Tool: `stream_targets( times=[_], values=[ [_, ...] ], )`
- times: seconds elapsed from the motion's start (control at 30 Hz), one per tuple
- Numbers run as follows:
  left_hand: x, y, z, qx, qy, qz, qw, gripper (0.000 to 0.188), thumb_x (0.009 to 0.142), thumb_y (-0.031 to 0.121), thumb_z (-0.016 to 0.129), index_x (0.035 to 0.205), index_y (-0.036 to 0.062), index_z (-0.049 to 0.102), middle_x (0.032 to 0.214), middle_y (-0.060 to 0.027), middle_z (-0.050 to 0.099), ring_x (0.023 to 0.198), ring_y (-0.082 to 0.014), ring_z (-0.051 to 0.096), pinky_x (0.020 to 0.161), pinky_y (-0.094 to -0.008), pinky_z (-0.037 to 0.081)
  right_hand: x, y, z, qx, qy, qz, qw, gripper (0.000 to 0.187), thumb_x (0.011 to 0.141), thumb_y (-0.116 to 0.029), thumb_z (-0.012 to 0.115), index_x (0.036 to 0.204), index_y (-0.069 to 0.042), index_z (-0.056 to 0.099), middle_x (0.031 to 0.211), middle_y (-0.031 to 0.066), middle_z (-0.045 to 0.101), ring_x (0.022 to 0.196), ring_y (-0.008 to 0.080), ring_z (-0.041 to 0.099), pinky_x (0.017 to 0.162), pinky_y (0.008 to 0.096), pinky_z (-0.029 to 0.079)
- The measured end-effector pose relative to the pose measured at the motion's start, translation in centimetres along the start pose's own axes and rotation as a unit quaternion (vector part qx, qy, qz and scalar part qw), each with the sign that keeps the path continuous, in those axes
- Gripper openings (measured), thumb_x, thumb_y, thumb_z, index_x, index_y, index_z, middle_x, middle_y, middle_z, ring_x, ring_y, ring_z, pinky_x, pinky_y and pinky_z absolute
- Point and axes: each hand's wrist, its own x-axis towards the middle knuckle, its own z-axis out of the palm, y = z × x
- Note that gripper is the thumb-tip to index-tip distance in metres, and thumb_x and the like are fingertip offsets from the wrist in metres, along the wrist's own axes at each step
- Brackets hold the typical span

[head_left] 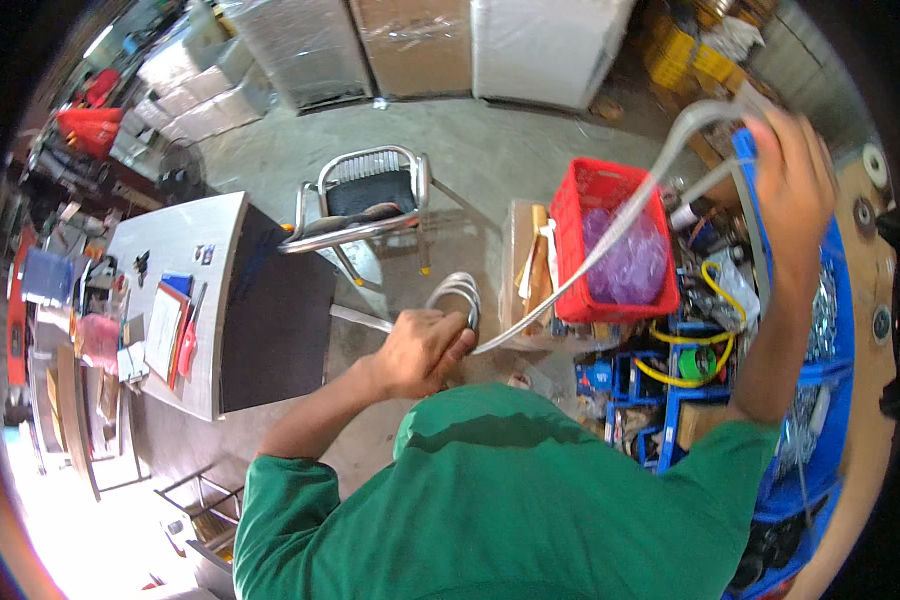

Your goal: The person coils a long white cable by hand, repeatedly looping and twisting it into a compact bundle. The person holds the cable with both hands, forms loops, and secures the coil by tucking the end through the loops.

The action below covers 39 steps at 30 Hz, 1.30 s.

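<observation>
A light grey cable [592, 263] stretches between my two hands. My left hand [422, 352], in front of my chest, is closed round several small loops [456, 287] of it. A flat, pale length [360, 318] sticks out on the left side of that hand. Raised high at the far right, my right hand [796, 180] grips the other part of the cable, which bends into a wide loop there. The cable is smeared by motion near the right hand, and its far end cannot be made out.
A metal-framed chair [370, 196] stands ahead, beside a grey desk [223, 225] with papers. To the right are a red crate [578, 215] holding purple plastic, blue bins [838, 330] of hardware and a yellow hose [682, 380]. Wrapped boxes [415, 50] line the back.
</observation>
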Motion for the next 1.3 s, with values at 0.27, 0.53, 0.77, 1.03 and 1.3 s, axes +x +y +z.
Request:
stream_targets(
  times=[0.27, 0.53, 0.77, 1.03, 1.3],
  values=[
    [-0.4, 5.2, -0.4, -0.419, -0.078, 0.007, 0.905, 0.055, 0.104, 0.043, 0.033, 0.077, -0.0004, 0.054, 0.059, -0.0055, 0.052, 0.05, -0.0198, 0.051, 0.051, -0.0356, 0.041, 0.4, -1.5, 8.4, 0.113, -0.028, 0.059, 0.991, 0.018, 0.088, -0.026, 0.067, 0.09, -0.008, 0.065, 0.082, 0.0112, 0.064, 0.076, 0.0337, 0.062, 0.065, 0.04, 0.049],
    [-0.1, 6.8, -5.6, -0.783, 0.241, 0.131, 0.558, 0.046, 0.104, 0.047, 0.032, 0.075, 0.0155, 0.049, 0.049, 0.0104, 0.04, 0.034, -0.007, 0.03, 0.045, -0.0294, 0.038, -10.0, -10.5, 15.2, 0.614, -0.398, 0.162, 0.662, 0.038, 0.088, -0.045, 0.069, 0.09, -0.008, 0.064, 0.078, 0.0046, 0.066, 0.075, 0.0131, 0.062, 0.069, 0.0319, 0.049],
    [1.7, 2.3, -15.1, -0.716, 0.298, 0.175, 0.607, 0.022, 0.105, 0.02, 0.034, 0.091, 0.0097, 0.047, 0.058, 0.0073, 0.033, 0.043, -0.0054, 0.022, 0.049, -0.0247, 0.022, -15.8, -21.6, 8.4, 0.781, -0.487, 0.15, 0.361, 0.046, 0.086, -0.013, 0.068, 0.129, -0.007, 0.054, 0.086, -0.0009, 0.057, 0.082, 0.0091, 0.053, 0.077, 0.0268, 0.046],
    [3.3, 3.5, -23.3, -0.625, 0.294, 0.217, 0.69, 0.014, 0.1, 0.011, 0.041, 0.09, 0.0056, 0.049, 0.059, 0.0068, 0.033, 0.047, -0.0058, 0.025, 0.056, -0.0251, 0.026, -24.9, -28.7, 5.6, 0.828, -0.507, 0.131, 0.2, 0.052, 0.095, -0.047, 0.057, 0.123, -0.004, 0.06, 0.098, 0.0057, 0.062, 0.09, 0.0131, 0.056, 0.082, 0.0288, 0.046],
    [3.8, 1.2, -26.9, -0.608, 0.315, 0.21, 0.698, 0.019, 0.102, 0.018, 0.041, 0.09, 0.0068, 0.05, 0.059, 0.0065, 0.034, 0.046, -0.0069, 0.026, 0.055, -0.0253, 0.027, -22.4, -26.4, 2.3, 0.894, -0.351, 0.271, -0.062, 0.084, 0.082, -0.065, 0.063, 0.133, 0.001, 0.052, 0.098, 0.0125, 0.064, 0.094, 0.0212, 0.059, 0.083, 0.0349, 0.045]
  ],
)
